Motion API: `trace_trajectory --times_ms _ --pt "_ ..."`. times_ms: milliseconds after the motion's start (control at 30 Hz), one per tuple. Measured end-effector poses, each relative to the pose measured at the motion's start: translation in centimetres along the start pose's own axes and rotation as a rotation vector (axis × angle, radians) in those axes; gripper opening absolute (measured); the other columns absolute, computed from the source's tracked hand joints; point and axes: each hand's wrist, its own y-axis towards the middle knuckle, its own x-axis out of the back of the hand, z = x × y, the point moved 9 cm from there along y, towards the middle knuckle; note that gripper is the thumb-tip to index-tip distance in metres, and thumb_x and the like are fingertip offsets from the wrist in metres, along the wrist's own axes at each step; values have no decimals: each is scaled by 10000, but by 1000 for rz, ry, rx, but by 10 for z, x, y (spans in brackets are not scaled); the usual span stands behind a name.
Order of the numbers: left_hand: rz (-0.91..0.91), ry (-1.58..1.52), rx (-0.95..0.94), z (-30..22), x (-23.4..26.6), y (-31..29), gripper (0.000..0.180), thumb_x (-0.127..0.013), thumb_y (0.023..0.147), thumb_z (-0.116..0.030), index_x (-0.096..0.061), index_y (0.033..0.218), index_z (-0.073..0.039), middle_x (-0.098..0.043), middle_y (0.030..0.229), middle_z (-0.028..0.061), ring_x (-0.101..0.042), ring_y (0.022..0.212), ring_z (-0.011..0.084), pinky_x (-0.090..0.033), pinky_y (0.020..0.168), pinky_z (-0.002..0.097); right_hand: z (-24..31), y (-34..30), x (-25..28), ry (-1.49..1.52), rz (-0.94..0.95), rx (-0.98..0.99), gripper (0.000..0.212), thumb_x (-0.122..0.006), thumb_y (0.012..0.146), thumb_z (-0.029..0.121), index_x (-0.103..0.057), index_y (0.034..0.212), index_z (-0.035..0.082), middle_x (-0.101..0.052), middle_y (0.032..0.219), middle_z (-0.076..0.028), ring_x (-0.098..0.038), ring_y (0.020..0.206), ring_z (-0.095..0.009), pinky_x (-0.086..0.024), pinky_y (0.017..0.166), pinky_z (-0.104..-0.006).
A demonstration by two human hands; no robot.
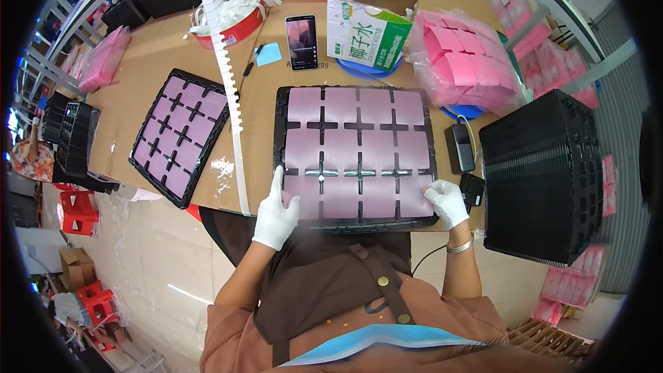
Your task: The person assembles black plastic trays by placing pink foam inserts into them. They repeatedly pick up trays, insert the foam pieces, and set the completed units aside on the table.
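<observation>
A black tray (pixel 279 131) with a grid of pink foam sheets lies on the cardboard-covered table in front of me. My left hand (pixel 276 214), in a white glove, rests on the tray's near left corner with a finger stretched onto a pink sheet. My right hand (pixel 447 202), also gloved, presses on the near right corner, fingers on the last pink sheet. Neither hand grips anything.
A second filled black tray (pixel 181 136) lies to the left past a white toothed strip (pixel 224 62). A tall stack of black trays (pixel 542 176) stands right. Behind are a phone (pixel 302 42), an open carton (pixel 369 21), bags of pink sheets (pixel 466 62) and a red tub (pixel 231 17).
</observation>
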Motion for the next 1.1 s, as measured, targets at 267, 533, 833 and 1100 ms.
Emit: trace_trajectory --times_ms 267,533,833,1100 --pt "-44 30 -70 8 -2 -6 660 -583 841 -19 -309 1441 -31 -532 660 79 -586 497 155 -507 492 310 -3 0 2 13 50 -62 169 -694 848 160 -653 795 5 -575 609 7 -455 485 -47 -352 435 -215" --pt "-179 231 -20 -5 38 -5 633 -633 858 -232 -380 1389 0 -638 709 164 -641 667 335 -509 679 412 1 10 34 -24 -136 135 161 -658 870 142 -609 797 6 -588 630 -12 -473 501 -49 -370 444 -224" --pt "-123 655 -768 -130 -50 87 550 -594 887 -326 -465 1309 4 -465 1362 228 -455 1254 376 -375 1034 427 126 111 -52 461 173 277 144 -615 894 123 -583 986 16 -633 887 -55 -629 795 -123 -511 722 -250" --pt "-7 821 -590 -89 -48 118 597 -501 920 -455 -466 1287 15 -417 1413 208 -509 1189 340 -407 993 404 67 184 -33 831 -1 128 116 -525 904 23 -526 1014 -11 -611 950 -157 -650 852 -278 -562 821 -372"
